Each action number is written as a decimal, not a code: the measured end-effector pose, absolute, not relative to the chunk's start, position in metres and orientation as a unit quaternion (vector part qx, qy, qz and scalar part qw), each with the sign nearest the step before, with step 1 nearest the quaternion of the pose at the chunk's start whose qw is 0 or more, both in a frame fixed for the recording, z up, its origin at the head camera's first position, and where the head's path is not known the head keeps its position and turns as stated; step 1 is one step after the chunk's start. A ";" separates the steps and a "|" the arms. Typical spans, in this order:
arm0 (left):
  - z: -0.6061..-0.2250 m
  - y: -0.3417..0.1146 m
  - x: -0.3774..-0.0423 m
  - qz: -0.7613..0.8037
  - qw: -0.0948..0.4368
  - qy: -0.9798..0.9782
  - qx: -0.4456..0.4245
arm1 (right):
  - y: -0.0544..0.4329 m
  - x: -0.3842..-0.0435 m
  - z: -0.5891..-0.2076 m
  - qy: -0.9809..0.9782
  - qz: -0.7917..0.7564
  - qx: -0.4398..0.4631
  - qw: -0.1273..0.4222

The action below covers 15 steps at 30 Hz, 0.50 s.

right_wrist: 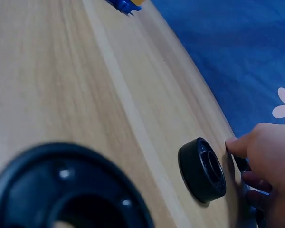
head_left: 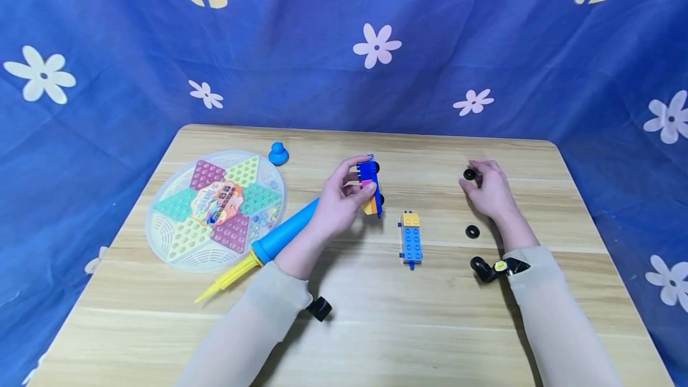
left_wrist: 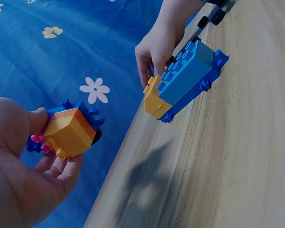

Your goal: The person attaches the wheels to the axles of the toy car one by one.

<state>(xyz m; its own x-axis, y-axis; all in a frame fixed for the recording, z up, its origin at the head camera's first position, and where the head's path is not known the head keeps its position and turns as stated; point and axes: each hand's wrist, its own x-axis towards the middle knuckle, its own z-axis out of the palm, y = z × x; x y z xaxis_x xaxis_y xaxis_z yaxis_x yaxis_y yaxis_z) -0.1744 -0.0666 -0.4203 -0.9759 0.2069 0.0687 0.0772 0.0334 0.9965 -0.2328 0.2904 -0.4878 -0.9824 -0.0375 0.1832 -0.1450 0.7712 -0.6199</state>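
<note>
My left hand holds a small toy car of building blocks, blue with pink, orange and yellow pieces, above the table. Black wheels show along its right side. At the far right, my right hand pinches a dark piece that looks like a black wheel, mostly hidden by the fingers. Beside those fingers a black toy wheel stands on the table. Another black wheel lies nearer the body. Between the hands sits a second block car, light blue with a yellow end and no wheels on it.
On the left lies a round Chinese checkers board with marbles under its cover. A blue and yellow pump-like tube lies partly under the left forearm. A small blue knob-shaped object stands behind. Blue flowered cloth surrounds the wooden table.
</note>
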 end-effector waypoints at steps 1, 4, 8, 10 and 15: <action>-0.420 -0.067 -0.174 0.687 0.048 0.718 0.100 | 0.291 -0.234 -0.489 -0.937 0.335 0.050 0.082; -0.420 -0.066 -0.173 0.683 0.050 0.721 0.100 | 0.293 -0.234 -0.491 -0.935 0.339 0.058 0.089; -0.419 -0.067 -0.172 0.680 0.050 0.725 0.100 | 0.294 -0.233 -0.491 -0.930 0.349 0.066 0.095; -0.418 -0.067 -0.171 0.680 0.050 0.725 0.101 | 0.293 -0.232 -0.491 -0.927 0.354 0.070 0.100; -0.416 -0.066 -0.170 0.686 0.053 0.718 0.106 | 0.289 -0.226 -0.486 -0.914 0.372 0.088 0.138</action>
